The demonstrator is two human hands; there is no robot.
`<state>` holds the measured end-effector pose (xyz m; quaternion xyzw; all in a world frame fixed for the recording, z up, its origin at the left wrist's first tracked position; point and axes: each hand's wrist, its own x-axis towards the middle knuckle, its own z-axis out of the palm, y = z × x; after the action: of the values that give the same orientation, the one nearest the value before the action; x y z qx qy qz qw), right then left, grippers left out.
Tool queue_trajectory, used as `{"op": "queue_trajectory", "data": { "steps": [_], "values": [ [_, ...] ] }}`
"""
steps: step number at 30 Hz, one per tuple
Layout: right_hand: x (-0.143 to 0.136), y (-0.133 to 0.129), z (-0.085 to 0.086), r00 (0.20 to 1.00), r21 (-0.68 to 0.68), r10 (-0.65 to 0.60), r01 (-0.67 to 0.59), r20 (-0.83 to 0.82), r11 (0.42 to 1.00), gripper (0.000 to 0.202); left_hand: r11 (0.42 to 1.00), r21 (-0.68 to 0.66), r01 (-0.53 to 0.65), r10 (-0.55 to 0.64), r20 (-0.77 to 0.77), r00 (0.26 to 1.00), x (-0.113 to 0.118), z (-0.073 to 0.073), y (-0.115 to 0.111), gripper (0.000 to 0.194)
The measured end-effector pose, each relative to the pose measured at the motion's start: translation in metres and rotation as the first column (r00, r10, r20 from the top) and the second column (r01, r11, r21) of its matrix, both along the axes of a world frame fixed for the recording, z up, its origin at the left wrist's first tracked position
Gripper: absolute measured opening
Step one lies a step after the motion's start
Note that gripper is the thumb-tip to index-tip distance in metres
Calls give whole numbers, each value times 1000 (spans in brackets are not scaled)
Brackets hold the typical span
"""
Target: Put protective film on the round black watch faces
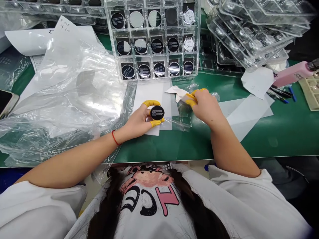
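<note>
My left hand point(147, 117), with yellow finger cots on its fingertips, grips a round black watch face point(157, 113) by its edge. Small white printed lines cover the side turned up. To the right, my right hand point(201, 101), also in yellow finger cots, pinches a crumpled white wiping cloth point(177, 91) that sticks out to the left. White paper sheets point(165, 124) lie beneath the left hand. A clear plastic tray point(154, 29) stands just beyond both hands, its compartments holding several similar round watch faces, some black with print, some pale or silvery.
Clear plastic bags point(74, 96) cover the left of the green table point(286, 132). Stacked clear trays point(249, 36) rise at the back right, with a pink bottle point(291, 74) and pens point(280, 94) nearby. A phone point(7, 103) lies at the left edge. Translucent sheets point(246, 114) lie at right.
</note>
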<state>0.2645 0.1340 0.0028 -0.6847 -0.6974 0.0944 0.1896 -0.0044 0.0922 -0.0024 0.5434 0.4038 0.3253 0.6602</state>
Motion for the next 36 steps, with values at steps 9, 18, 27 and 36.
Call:
{"op": "queue_trajectory", "data": {
  "steps": [9, 18, 27, 36],
  "values": [
    [-86, -56, 19, 861, 236, 502, -472, -86, 849, 19, 997, 80, -24, 23, 15, 1000, 1, -3, -1, 50],
    [-89, -31, -9, 910, 509, 394, -402, 130, 761, 24, 994, 100, 42, -49, 76, 996, -1, -11, 1, 48],
    [-73, -25, 11, 859, 386, 511, -471, -3, 793, 11, 1000, -26, 15, -12, 91, 996, 4, 3, 0, 50],
    [-75, -48, 15, 720, 471, 510, -694, 471, 545, 23, 998, 48, 38, -38, 5, 999, -1, 2, 3, 55]
  ]
}}
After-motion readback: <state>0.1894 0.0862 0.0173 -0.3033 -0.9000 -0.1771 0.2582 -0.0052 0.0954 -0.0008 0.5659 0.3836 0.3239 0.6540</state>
